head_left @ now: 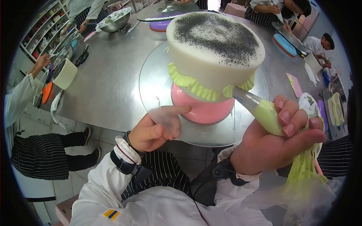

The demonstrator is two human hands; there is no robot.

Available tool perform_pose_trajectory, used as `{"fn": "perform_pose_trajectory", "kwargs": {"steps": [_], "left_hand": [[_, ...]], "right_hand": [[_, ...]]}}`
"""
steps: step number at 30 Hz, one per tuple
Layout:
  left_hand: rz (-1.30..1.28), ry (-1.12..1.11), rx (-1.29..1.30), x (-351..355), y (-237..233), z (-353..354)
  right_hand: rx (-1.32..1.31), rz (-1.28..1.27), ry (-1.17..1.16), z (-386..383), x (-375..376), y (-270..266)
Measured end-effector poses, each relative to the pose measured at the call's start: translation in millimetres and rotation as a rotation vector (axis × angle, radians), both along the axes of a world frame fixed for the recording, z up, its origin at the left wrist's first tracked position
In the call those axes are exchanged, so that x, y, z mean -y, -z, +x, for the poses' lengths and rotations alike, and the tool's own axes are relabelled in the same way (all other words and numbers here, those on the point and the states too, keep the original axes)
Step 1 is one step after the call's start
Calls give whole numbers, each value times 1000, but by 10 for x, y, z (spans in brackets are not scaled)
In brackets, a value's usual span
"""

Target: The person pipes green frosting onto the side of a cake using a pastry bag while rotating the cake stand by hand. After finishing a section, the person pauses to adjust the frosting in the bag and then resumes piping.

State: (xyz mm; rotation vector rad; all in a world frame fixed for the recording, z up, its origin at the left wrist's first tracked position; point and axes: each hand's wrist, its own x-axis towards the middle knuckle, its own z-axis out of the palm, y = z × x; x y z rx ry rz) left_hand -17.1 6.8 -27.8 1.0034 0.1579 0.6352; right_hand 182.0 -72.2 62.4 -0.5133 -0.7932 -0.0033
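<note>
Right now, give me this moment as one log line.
right hand: holds piping bag, tip at green frill on cake | left hand: at turntable rim

I can read no text, number or brand here. The small patch [111,214] on my sleeve [94,188] shows only yellow and blue stripes. The jars [48,18] on the shelf [33,37] are too small to read.

The cake [215,49] sits on the stand [203,111] beyond my left hand [156,130]. My right hand's [271,147] piping bag [264,113] touches it.
</note>
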Motion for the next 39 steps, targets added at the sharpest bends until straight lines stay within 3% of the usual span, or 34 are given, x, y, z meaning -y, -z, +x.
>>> {"fn": "perform_pose_trajectory", "kwargs": {"steps": [39], "left_hand": [[-47, -31, 39, 4, -10, -13]], "right_hand": [[126, 0, -31, 64, 3, 33]]}}
